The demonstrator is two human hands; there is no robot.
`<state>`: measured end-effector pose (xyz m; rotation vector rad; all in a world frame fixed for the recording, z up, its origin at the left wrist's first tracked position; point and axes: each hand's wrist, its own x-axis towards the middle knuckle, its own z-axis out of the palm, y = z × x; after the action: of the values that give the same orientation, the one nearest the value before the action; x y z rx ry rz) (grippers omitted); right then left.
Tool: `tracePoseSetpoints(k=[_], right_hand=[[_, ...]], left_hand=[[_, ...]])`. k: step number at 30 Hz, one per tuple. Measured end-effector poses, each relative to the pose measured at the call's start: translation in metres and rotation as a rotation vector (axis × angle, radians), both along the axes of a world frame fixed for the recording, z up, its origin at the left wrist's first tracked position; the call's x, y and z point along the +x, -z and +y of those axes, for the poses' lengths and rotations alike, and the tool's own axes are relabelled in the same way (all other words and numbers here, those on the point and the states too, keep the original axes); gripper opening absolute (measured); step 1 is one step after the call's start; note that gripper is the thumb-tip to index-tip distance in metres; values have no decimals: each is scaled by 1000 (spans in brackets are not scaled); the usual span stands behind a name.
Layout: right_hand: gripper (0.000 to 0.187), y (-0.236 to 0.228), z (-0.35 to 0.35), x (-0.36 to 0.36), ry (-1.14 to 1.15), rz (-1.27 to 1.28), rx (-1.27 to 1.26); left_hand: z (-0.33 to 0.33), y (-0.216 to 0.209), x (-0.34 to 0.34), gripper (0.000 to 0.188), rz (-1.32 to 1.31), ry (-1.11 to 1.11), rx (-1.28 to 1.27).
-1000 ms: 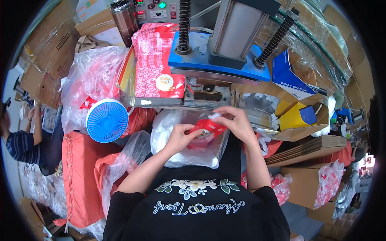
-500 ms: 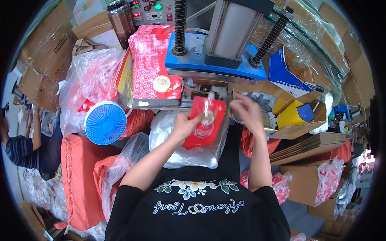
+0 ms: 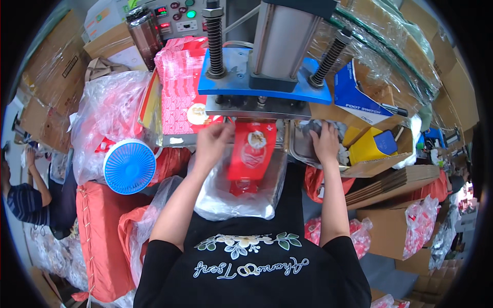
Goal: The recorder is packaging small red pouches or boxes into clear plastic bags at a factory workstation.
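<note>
Head view, pouch: red printed pouch (image 3: pixel 252 154) sits front and center, top end at the front of the bench press (image 3: pixel 316 93), under its steel platen (image 3: pixel 257 109). I can't tell if the platen touches it. The lower end hangs toward the operator, over a clear plastic bag (image 3: pixel 231 208); more red printed film (image 3: pixel 244 187) shows below it.
Left hand: left hand (image 3: pixel 211 145) is beside the pouch, near the bottom right corner of the patterned pouch stack (image 3: pixel 177 90). Fingers bent, blurred; I can't tell whether they pinch anything.
Right hand: right hand (image 3: pixel 325 143) reaches into the shallow tray (image 3: pixel 302 148), fingers apart and pointing down among small pale pieces (image 3: pixel 343 154). Tips are lost among them, so I can't confirm a pinch.
Pouch handling: I'd expect light, thin film, floppy in the body, slick on the printed face. Creases easily, unlikely to break.
Pouch hold: I'd take the lower body or a side edge, thumb on the face, fingers behind, well away from the platen.
Pale pieces: look small and light; I'd guess stiff plastic, best with two fingertips, one at a time.
Around: blue fan (image 3: pixel 129 167) on the left, yellow container (image 3: pixel 365 149) right of the tray.
</note>
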<state>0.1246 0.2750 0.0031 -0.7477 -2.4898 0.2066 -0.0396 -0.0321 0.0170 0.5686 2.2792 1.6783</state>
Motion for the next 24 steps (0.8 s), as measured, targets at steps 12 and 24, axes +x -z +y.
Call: tracePoseSetpoints(k=[12, 24], right_hand=[[48, 7, 28, -6, -3, 9, 67], [37, -8, -2, 37, -34, -76, -199]], left_hand=[[-77, 26, -2, 36, 784, -165, -357], [-54, 0, 48, 16, 232, -27, 280]])
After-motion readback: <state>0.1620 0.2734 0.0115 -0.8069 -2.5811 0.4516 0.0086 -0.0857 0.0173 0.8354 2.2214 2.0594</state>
